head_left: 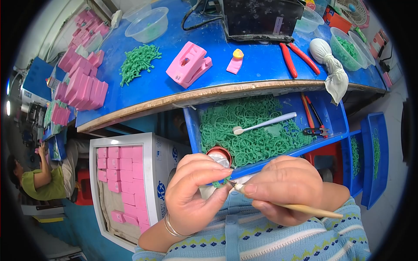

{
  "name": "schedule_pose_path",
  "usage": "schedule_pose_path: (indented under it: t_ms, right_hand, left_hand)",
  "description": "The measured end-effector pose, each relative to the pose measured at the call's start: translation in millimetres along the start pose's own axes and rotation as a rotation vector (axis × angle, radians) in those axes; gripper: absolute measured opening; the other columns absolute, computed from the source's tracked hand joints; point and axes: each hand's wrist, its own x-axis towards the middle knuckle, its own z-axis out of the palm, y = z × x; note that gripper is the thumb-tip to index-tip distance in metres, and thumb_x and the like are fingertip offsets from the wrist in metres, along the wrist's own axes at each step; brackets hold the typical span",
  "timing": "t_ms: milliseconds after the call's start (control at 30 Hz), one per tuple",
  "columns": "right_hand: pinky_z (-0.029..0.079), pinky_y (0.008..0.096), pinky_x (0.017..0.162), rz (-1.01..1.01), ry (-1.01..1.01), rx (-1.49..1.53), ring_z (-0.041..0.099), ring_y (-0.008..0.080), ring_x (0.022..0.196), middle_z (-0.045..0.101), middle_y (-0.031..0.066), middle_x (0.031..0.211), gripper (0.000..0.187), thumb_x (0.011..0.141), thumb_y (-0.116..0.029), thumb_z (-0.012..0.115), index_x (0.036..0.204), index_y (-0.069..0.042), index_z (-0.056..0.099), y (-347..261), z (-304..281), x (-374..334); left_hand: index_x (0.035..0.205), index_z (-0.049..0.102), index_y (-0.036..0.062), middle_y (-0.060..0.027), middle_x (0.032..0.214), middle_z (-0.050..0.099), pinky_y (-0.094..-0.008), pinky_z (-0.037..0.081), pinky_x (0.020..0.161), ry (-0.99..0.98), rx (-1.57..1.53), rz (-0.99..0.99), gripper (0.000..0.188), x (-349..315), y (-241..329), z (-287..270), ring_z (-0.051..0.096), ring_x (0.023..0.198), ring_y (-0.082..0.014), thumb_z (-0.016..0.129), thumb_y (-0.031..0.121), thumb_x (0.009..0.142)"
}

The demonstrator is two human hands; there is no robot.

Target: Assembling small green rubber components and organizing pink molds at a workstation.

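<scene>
My left hand (193, 191) pinches a small green wax piece (220, 182) between thumb and fingers, just below a small round red-rimmed tin (219, 155). Held like a pen in my right hand (283, 189) is a thin wooden-handled tool (305, 209), its tip touching the green piece. Both hands hover over my lap, in front of an open blue drawer (191, 126) full of green wax rings (248, 130) with a white toothbrush (265, 123) lying on them.
A blue workbench (257, 65) holds a pink mould block (188, 65), a heap of green pieces (138, 61), red pliers (296, 56), clear bowls (148, 24) and a white cloth bag (331, 65). A white box of pink blocks (124, 182) stands left. Another person (41, 174) sits at far left.
</scene>
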Motion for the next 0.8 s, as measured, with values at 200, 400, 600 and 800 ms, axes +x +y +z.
schedule_pose_path:
  t_ms: [200, 400, 600, 800]
  right_hand:
    - [0.046, 0.0274, 0.048, 0.032, 0.007, 0.012, 0.060, 0.0201, 0.053, 0.063, 0.0091, 0.067, 0.021, 0.070, -0.004, 0.070, 0.089, 0.001, 0.065, -1.1, -1.6, -1.1]
    - [0.047, 0.0282, 0.050, 0.024, 0.018, -0.002, 0.060, 0.0208, 0.055, 0.063, 0.0095, 0.068, 0.022, 0.070, -0.004, 0.070, 0.091, 0.001, 0.065, 0.3, 0.9, -3.0]
    - [0.049, 0.0299, 0.052, 0.168, 0.010, 0.151, 0.064, 0.0229, 0.060, 0.064, 0.0097, 0.072, 0.020, 0.072, -0.004, 0.068, 0.091, 0.001, 0.064, -1.6, -2.3, -3.1]
    - [0.050, 0.0302, 0.053, 0.146, -0.013, 0.107, 0.064, 0.0233, 0.061, 0.064, 0.0099, 0.071, 0.020, 0.072, -0.003, 0.068, 0.091, 0.001, 0.063, -1.7, -5.0, 0.0]
  left_hand:
    - [0.090, 0.065, 0.0006, -0.0099, 0.087, 0.063, -0.0328, 0.046, 0.075, 0.005, -0.004, -0.001, 0.029, -0.3, -0.4, 1.1, 0.058, 0.084, -0.0240, 0.073, -0.005, 0.063]
    - [0.090, 0.065, 0.0008, -0.0098, 0.087, 0.063, -0.0329, 0.046, 0.075, -0.009, -0.002, 0.002, 0.029, 0.5, -0.2, 1.1, 0.058, 0.083, -0.0237, 0.073, -0.006, 0.063]
    - [0.090, 0.065, 0.0008, -0.0097, 0.086, 0.063, -0.0331, 0.046, 0.075, 0.003, -0.010, -0.013, 0.029, -0.5, -0.4, 0.8, 0.057, 0.084, -0.0237, 0.072, -0.005, 0.063]
    - [0.090, 0.065, 0.0008, -0.0096, 0.087, 0.063, -0.0332, 0.046, 0.076, -0.007, -0.001, -0.003, 0.030, 0.1, -1.1, 1.7, 0.057, 0.084, -0.0237, 0.072, -0.006, 0.062]
